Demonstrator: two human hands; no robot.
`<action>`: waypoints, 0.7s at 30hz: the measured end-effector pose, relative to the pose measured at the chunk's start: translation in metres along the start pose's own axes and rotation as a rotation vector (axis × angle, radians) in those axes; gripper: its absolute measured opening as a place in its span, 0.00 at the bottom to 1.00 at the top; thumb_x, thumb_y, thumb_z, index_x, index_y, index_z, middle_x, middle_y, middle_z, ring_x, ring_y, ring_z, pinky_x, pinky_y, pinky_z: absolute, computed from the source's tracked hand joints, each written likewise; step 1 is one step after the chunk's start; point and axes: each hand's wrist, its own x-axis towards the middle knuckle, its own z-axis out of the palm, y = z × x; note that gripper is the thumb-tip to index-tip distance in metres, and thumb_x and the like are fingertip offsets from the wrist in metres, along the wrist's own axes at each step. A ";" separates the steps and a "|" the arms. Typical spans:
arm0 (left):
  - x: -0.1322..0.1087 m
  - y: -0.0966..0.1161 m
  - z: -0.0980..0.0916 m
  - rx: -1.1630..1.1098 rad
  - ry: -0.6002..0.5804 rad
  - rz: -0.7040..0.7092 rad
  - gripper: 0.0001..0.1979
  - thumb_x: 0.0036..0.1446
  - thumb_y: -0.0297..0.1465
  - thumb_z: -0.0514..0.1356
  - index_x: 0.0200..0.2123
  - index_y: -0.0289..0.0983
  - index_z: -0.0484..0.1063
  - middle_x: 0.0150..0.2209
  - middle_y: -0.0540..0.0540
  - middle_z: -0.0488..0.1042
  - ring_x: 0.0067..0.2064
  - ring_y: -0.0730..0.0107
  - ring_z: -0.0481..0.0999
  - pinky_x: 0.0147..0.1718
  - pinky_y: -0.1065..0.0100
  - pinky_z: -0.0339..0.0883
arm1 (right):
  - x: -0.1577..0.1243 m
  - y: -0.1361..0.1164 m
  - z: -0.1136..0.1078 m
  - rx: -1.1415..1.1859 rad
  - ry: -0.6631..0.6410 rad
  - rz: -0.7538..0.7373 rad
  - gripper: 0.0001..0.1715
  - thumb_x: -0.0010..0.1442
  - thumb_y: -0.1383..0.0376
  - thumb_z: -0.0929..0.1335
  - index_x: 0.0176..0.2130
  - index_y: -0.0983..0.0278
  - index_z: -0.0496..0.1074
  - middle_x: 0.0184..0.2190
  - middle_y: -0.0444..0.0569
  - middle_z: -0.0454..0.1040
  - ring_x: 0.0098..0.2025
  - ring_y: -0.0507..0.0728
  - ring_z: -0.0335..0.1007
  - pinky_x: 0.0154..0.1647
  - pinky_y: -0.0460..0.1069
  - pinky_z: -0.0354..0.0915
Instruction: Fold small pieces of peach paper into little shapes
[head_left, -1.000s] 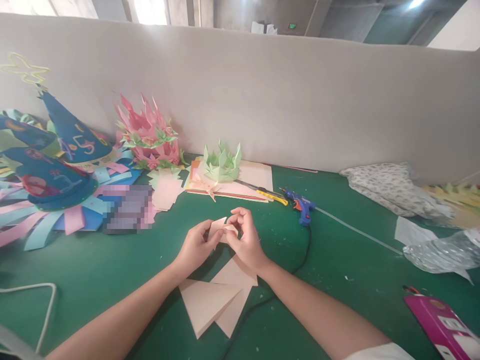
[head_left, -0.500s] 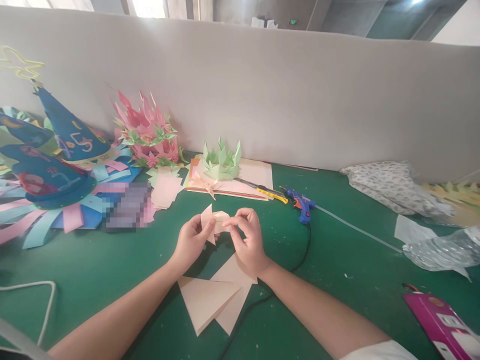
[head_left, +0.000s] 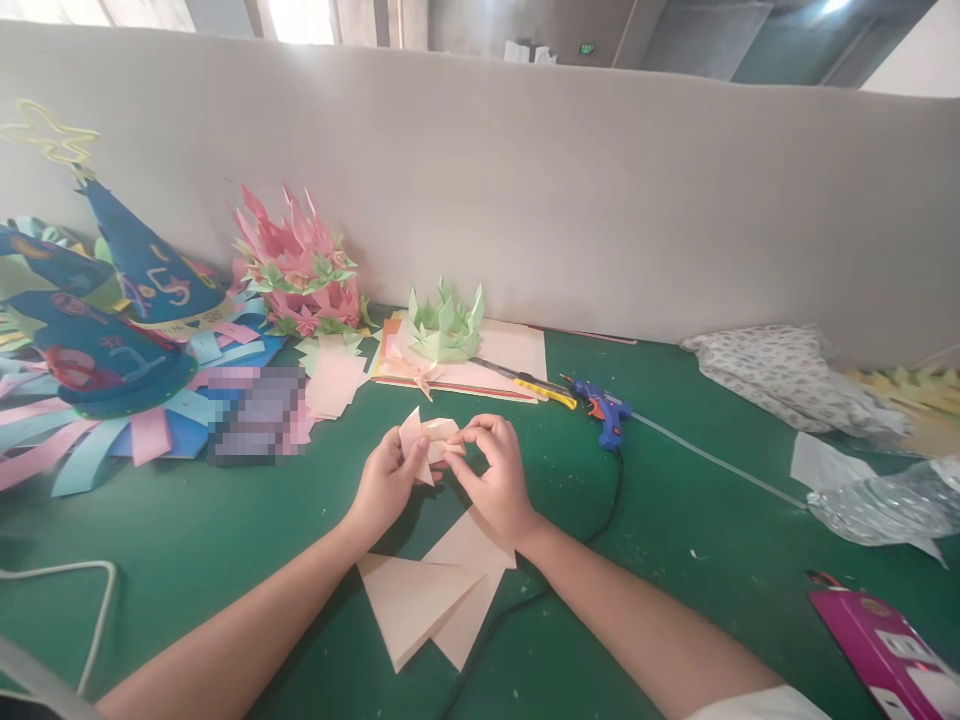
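Observation:
A small piece of folded cream paper [head_left: 437, 437] is held between my two hands above the table. My left hand [head_left: 386, 480] grips its left side, thumb in front, where a pointed flap sticks up. The thumb and fingers of my right hand [head_left: 493, 468] pinch its right edge. Below my hands lie a folded cream paper triangle [head_left: 412, 605] and a cream paper sheet [head_left: 474, 590], overlapping on the green table [head_left: 615, 620]. The fingertips partly cover the folds.
A blue glue gun [head_left: 606, 412] and a yellow utility knife [head_left: 547, 390] lie beyond my right hand. Behind sits a green paper crown [head_left: 445, 325] on stacked paper. Blue cone hats [head_left: 142, 255] stand left, a purple power strip [head_left: 874, 645] right. A black cord crosses the table.
My right thumb and fingers have shifted slightly along the right edge of the folded paper. The left hand keeps its hold, and the view has moved a little.

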 end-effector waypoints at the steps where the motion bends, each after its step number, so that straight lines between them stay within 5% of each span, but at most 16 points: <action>1: 0.000 0.001 0.000 0.004 -0.005 -0.005 0.17 0.51 0.43 0.58 0.37 0.36 0.63 0.32 0.48 0.76 0.30 0.67 0.77 0.29 0.65 0.72 | 0.000 0.000 0.000 -0.007 0.004 -0.009 0.05 0.53 0.68 0.67 0.32 0.59 0.70 0.34 0.48 0.64 0.41 0.58 0.61 0.43 0.55 0.59; 21: -0.002 0.007 -0.001 -0.100 -0.123 -0.085 0.17 0.51 0.44 0.57 0.35 0.35 0.70 0.30 0.47 0.75 0.32 0.69 0.75 0.30 0.69 0.69 | -0.002 0.001 -0.001 -0.187 0.063 -0.140 0.05 0.55 0.65 0.67 0.30 0.57 0.74 0.32 0.48 0.66 0.37 0.57 0.61 0.41 0.55 0.56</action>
